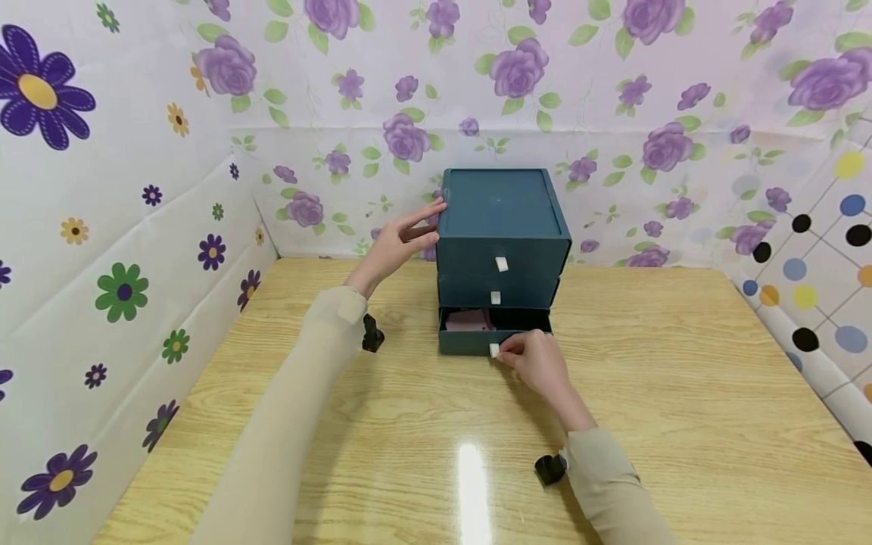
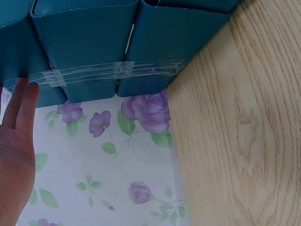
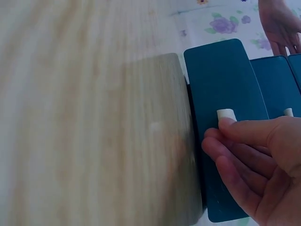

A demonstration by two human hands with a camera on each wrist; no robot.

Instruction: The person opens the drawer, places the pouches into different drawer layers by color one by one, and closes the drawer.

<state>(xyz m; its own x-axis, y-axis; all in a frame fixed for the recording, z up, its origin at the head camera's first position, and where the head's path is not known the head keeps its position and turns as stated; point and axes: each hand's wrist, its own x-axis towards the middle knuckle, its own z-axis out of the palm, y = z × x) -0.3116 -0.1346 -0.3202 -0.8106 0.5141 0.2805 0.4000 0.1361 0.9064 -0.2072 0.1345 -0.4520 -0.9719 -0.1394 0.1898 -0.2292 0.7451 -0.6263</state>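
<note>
A dark teal drawer unit (image 1: 504, 204) with three stacked drawers stands on the wooden table. Its bottom drawer (image 1: 466, 344) is pulled partly out, and a pink item (image 1: 468, 320) lies in that drawer's left part; its kind is not clear. My right hand (image 1: 538, 363) pinches the white pull tab (image 3: 226, 114) of the bottom drawer between thumb and fingers. With fingers extended, my left hand (image 1: 395, 246) touches the upper left side of the unit. In the left wrist view, its fingertips rest near strips of clear tape (image 2: 117, 70) on the unit's side.
The wooden table (image 1: 409, 439) reaches around the unit on every visible side. Behind it hangs a floral sheet (image 1: 327, 98), close to the unit's back. A black wrist device (image 1: 372, 334) sits by the left sleeve, another (image 1: 550, 469) by the right.
</note>
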